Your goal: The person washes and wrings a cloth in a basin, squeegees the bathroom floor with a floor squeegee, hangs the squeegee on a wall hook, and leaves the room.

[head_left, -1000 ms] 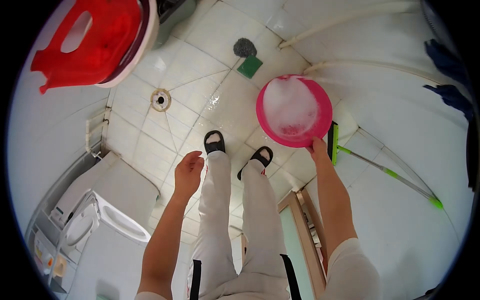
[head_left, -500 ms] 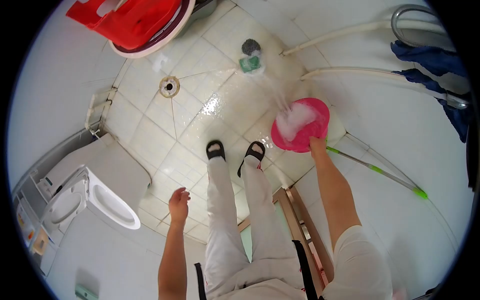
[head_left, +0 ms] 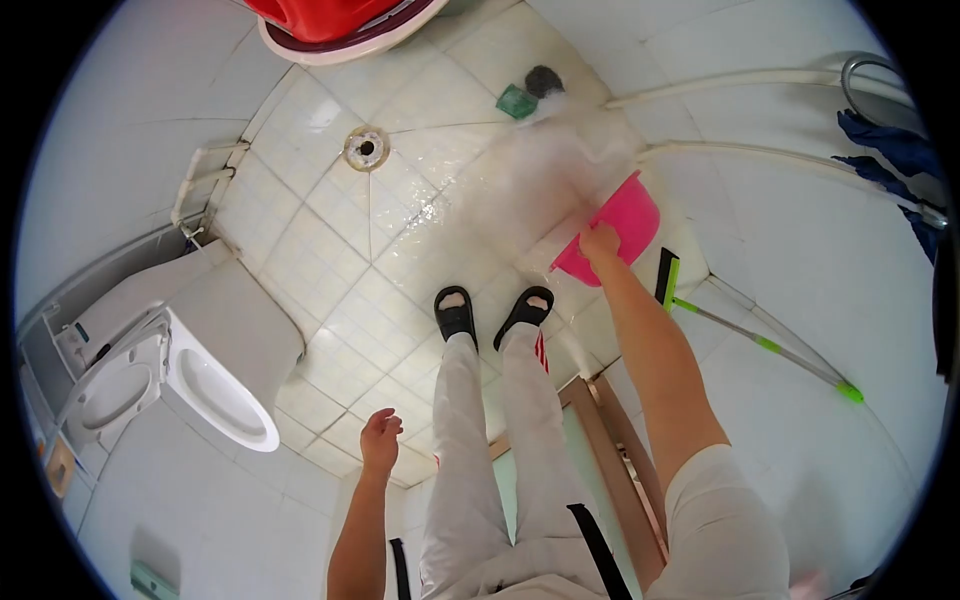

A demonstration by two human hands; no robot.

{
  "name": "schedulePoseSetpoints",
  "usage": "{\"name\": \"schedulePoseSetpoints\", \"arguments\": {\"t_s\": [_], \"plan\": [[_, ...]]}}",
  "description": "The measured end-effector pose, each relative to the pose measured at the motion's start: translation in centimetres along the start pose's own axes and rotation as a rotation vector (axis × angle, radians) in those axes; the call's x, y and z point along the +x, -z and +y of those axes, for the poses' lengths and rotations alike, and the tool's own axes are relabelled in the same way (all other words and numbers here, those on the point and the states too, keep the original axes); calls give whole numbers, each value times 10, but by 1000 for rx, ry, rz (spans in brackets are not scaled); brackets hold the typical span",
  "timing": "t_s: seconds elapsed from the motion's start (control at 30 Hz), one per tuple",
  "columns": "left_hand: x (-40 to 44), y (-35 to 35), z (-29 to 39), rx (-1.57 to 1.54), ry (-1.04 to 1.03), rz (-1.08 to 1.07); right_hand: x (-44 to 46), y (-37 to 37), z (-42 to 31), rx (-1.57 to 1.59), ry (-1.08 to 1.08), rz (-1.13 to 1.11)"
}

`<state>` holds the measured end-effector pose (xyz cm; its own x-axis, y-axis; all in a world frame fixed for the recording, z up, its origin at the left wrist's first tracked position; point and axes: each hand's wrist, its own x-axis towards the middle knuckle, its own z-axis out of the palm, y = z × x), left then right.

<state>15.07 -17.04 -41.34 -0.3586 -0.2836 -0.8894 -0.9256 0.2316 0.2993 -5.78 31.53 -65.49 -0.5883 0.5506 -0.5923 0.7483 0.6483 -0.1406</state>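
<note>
My right hand [head_left: 599, 242] grips the rim of a pink basin [head_left: 632, 222], which is tipped on its side toward the left. Foamy water [head_left: 560, 160] spreads from it over the tiled floor. Near the far wall, a green scouring pad [head_left: 516, 101] and a dark scrubber ball [head_left: 544, 81] lie at the edge of the suds. My left hand [head_left: 381, 438] hangs free above the floor on the left, fingers loosely apart and holding nothing.
A round floor drain [head_left: 366, 149] sits in the wet tiles. The toilet [head_left: 222, 400] stands left with its lid raised. A green-edged squeegee [head_left: 668, 280] leans at the right wall. Stacked basins [head_left: 350, 46] with a red item [head_left: 320, 15] stand at the far end.
My right hand has tipped the basin over to the left, and its soapy water has poured across the floor. The squeegee head has come into sight behind it. The view has shifted.
</note>
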Motion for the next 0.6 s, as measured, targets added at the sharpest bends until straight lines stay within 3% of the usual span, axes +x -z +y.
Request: {"name": "schedulePoseSetpoints", "arguments": {"t_s": [0.17, 0.23, 0.3, 0.4, 0.6], "plan": [[-1, 14, 2, -48, 35, 15, -20, 52, 1, -4, -137, 160], [-4, 14, 11, -68, 28, 11, -28, 105, 17, 249, -235, 239], [-8, 10, 23, -93, 11, 4, 0, 133, 57, 964, -246, 223], [-18, -7, 55, -50, -107, -22, -3, 199, 68, 1367, -391, 80], [-39, -82, 161, -55, -289, -162, -56, 278, 60, 1755, -307, -180]]}}
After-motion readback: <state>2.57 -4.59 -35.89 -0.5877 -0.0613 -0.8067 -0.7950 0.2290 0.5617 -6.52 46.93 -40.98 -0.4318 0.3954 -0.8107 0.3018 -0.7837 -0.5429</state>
